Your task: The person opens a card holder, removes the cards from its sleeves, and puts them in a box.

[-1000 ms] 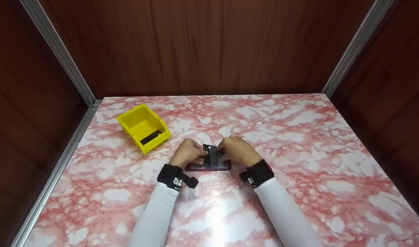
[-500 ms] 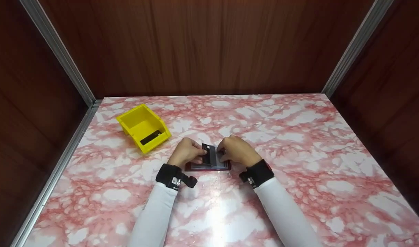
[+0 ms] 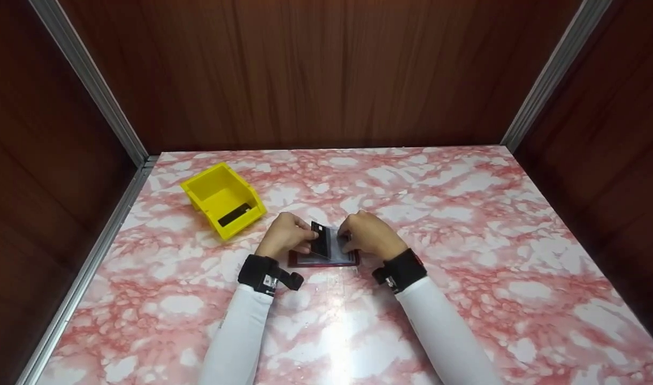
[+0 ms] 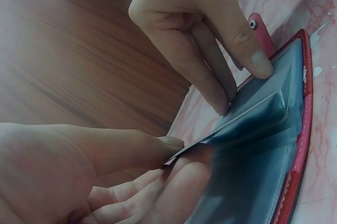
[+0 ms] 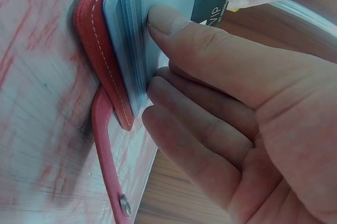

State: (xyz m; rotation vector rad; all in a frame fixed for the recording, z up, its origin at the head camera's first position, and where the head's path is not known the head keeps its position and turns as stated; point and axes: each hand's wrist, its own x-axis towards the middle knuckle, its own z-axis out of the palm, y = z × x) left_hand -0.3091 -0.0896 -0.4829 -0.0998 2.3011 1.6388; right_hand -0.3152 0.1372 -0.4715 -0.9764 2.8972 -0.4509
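A red-edged card holder [image 3: 324,264] lies spread on the table, its clear plastic sleeves [image 4: 260,105] facing up. My left hand [image 3: 287,233] pinches a black card [image 3: 320,246] between thumb and fingers. The card stands tilted over the holder, with its right side against a raised clear sleeve; how much of it is inside I cannot tell. In the right wrist view the letters "VIP" show on the card's dark face. My right hand [image 5: 226,92] pinches the sleeves' outer edge, thumb on the near face; its fingertips are partly hidden.
A yellow bin [image 3: 219,198] stands at the left with a black card-like piece [image 3: 234,214] in it. The holder's pink snap strap [image 5: 105,145] sticks out at the right. Brown wood panels [image 3: 326,75] enclose the marbled table [image 3: 465,230].
My left hand has shifted slightly left, drawing the black card left, so more clear sleeve shows between card and right hand. The right hand stays in place.
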